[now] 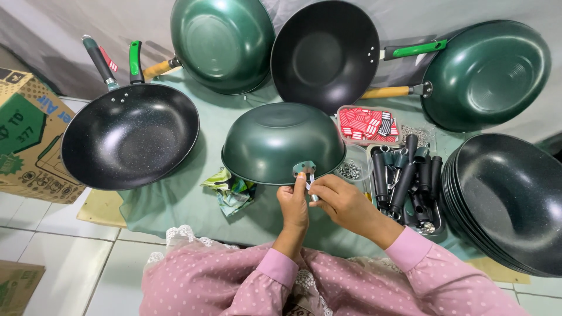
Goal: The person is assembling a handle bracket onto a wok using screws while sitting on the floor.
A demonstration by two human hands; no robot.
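At the near edge of a green-covered table [175,205], a dark green wok body [281,140] is kept upside down, its rim resting on the cloth and its small metal handle bracket [304,168] turned toward the worker, so that the fitting is within easy reach. The bracket is pinched by the left hand [294,206], fingers closed narrowly around it, while the right hand [342,202] is closed on a small metal part [312,188] held just below the bracket; whether it is a screw or a clip cannot be told. Both pink, dotted sleeves are seen at the bottom of the view.

Supplies are laid within arm's length on the right: a tray of black handles [407,181], a clear cup of small screws [351,169], and a box of red and white tags [367,124]. A crumpled cloth [231,187] lies just left of the wok. Finished pans with green and wooden handles are leaned at the far side, a black pan [130,143] is set flat at the left, and a stack of bare black pans [506,202] is piled at the right. A cardboard box [26,134] stands on the floor at the left.
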